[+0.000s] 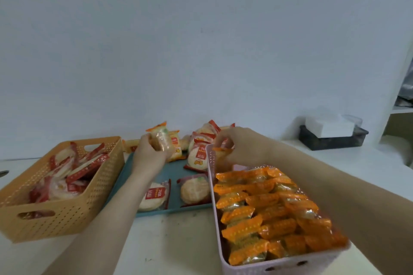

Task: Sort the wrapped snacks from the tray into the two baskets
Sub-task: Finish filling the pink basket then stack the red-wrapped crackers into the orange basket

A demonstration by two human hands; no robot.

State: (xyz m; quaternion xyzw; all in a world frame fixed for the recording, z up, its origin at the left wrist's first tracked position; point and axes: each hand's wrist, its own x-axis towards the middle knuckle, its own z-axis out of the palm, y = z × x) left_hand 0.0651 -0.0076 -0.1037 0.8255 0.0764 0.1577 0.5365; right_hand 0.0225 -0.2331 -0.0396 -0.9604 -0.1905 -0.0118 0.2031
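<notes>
A teal tray (173, 171) lies between two baskets and carries round rice crackers in red-edged wrappers (153, 195) and a pile of mixed snacks (197, 147) at its far end. My left hand (152, 152) is shut on an orange-edged wrapped snack (159, 138), held up above the tray's far left part. My right hand (234, 147) grips another orange-edged wrapped snack (222, 150) over the far end of the lilac basket (288, 263), which is full of orange-wrapped snacks (268, 212). The orange basket (67, 214) at left holds red-wrapped crackers (67, 174).
A black box (333, 139) with a white pack in it stands at the back right near a white shelf unit (400, 100). A blue-grey wall rises just behind the tray. A small dark object (3, 173) lies at the far left edge of the white table.
</notes>
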